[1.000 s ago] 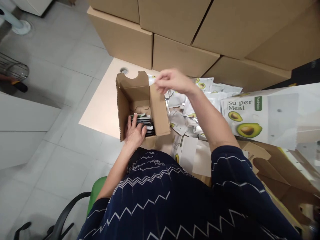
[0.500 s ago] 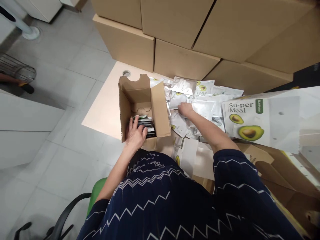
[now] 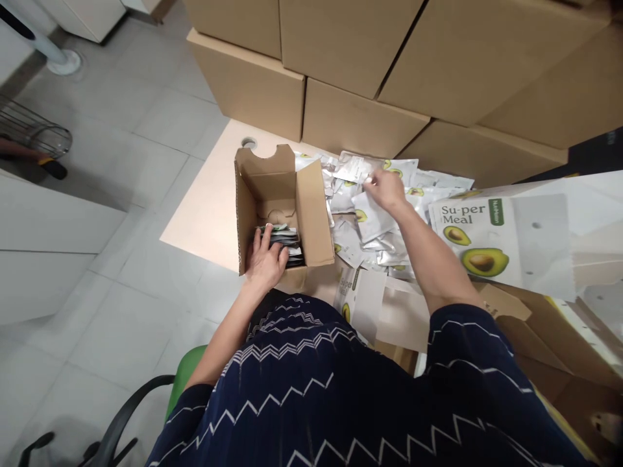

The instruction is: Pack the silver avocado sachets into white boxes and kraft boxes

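Observation:
A small open cardboard box stands on the table with several sachets upright in its near end. My left hand reaches into it, fingers spread and lying over those sachets. To the right of the box, my right hand is closed in a pinch at the upper edge of a white sachet with an avocado print. This sachet lies slanted over a loose heap of silver and white sachets. The fingertips of the right hand are partly hidden.
Large cardboard cartons are stacked behind the heap. A printed Su-per Meal carton lies at the right, a smaller one at the near edge. A green chair stands at lower left.
My right hand has moved up and to the right, pulling an avocado-printed sachet across the heap. My left hand has stayed on the sachets in the box.

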`<state>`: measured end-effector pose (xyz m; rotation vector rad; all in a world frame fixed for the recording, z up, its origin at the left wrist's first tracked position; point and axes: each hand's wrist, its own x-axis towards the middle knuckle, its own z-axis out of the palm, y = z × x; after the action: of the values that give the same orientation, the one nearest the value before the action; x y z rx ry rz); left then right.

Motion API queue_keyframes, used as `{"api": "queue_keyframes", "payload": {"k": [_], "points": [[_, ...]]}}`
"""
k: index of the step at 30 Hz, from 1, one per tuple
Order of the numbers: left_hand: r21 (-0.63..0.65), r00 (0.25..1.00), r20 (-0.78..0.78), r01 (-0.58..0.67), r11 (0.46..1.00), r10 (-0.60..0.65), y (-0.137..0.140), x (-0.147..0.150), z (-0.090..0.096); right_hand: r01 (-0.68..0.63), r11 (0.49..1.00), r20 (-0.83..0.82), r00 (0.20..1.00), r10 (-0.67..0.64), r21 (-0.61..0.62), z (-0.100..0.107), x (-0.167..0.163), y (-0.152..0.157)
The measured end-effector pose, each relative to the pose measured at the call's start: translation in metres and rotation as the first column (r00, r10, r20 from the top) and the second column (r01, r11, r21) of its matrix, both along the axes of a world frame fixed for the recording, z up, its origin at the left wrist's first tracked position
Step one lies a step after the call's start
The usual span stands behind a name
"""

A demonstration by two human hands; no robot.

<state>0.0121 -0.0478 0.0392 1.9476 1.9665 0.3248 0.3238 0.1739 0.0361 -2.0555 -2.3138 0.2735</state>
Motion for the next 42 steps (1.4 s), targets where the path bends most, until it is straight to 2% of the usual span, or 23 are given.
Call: {"api": "queue_keyframes", "payload": {"k": [3, 5, 7, 11, 14, 16, 18, 19, 22, 25, 28, 30, 32, 34, 42], "points": [[0.013, 1.0, 0.012, 0.0, 1.0, -0.001, 0.0, -0.001, -0.002, 0.033, 0.974, -0.227, 0.974, 0.019, 0.223, 0.041, 0.0, 0.001], [0.021, 1.0, 0.022, -0.001, 1.0, 0.0, -0.001, -0.001, -0.003, 0.026, 0.926, -0.332, 0.937, 0.109, 0.376, 0.074, -0.008, -0.005], [0.023, 1.0, 0.03, -0.003, 1.0, 0.002, 0.0, -0.001, -0.003, -0.006, 0.882, -0.404, 0.887, 0.222, 0.472, 0.107, -0.02, -0.014], [0.028, 0.999, 0.034, -0.008, 1.0, 0.007, 0.0, -0.001, -0.003, -0.085, 0.869, -0.518, 0.773, 0.367, 0.488, 0.156, -0.051, -0.034], [0.024, 1.0, 0.023, -0.009, 1.0, 0.009, -0.001, 0.0, -0.002, -0.114, 0.859, -0.625, 0.64, 0.447, 0.499, 0.168, -0.081, -0.045], [0.017, 1.0, 0.016, -0.007, 1.0, 0.007, -0.001, 0.0, -0.001, -0.135, 0.855, -0.688, 0.537, 0.488, 0.502, 0.162, -0.106, -0.047], [0.007, 1.0, 0.014, -0.01, 1.0, 0.01, -0.001, 0.0, 0.0, -0.179, 0.869, -0.708, 0.516, 0.482, 0.461, 0.146, -0.133, -0.046], [-0.001, 1.0, 0.015, -0.013, 1.0, 0.013, -0.001, 0.0, 0.0, -0.214, 0.878, -0.695, 0.542, 0.472, 0.429, 0.135, -0.147, -0.044], [-0.026, 1.0, 0.012, -0.019, 0.999, 0.019, -0.001, 0.001, 0.001, -0.336, 0.888, -0.564, 0.686, 0.459, 0.315, 0.098, -0.186, -0.037], [-0.032, 1.0, 0.013, -0.025, 0.999, 0.025, -0.001, 0.002, 0.002, -0.432, 0.89, -0.418, 0.789, 0.451, 0.145, 0.067, -0.214, -0.035], [-0.036, 0.999, 0.022, -0.025, 0.999, 0.026, -0.001, 0.003, 0.004, -0.448, 0.894, -0.336, 0.847, 0.411, -0.036, 0.045, -0.23, -0.038], [-0.039, 0.999, 0.024, -0.02, 0.999, 0.021, -0.001, 0.003, 0.005, -0.456, 0.878, -0.308, 0.864, 0.398, -0.144, 0.033, -0.237, -0.038], [-0.036, 1.0, 0.023, -0.019, 0.999, 0.019, -0.001, 0.002, 0.005, -0.478, 0.853, -0.293, 0.863, 0.412, -0.209, 0.025, -0.24, -0.037], [-0.027, 1.0, 0.023, -0.016, 0.999, 0.017, -0.001, 0.002, 0.004, -0.505, 0.835, -0.284, 0.851, 0.441, -0.217, 0.02, -0.242, -0.033], [-0.02, 1.0, 0.019, -0.008, 1.0, 0.008, -0.001, 0.0, 0.0, -0.606, 0.756, -0.247, 0.794, 0.556, -0.248, 0.023, -0.243, -0.028]]}}
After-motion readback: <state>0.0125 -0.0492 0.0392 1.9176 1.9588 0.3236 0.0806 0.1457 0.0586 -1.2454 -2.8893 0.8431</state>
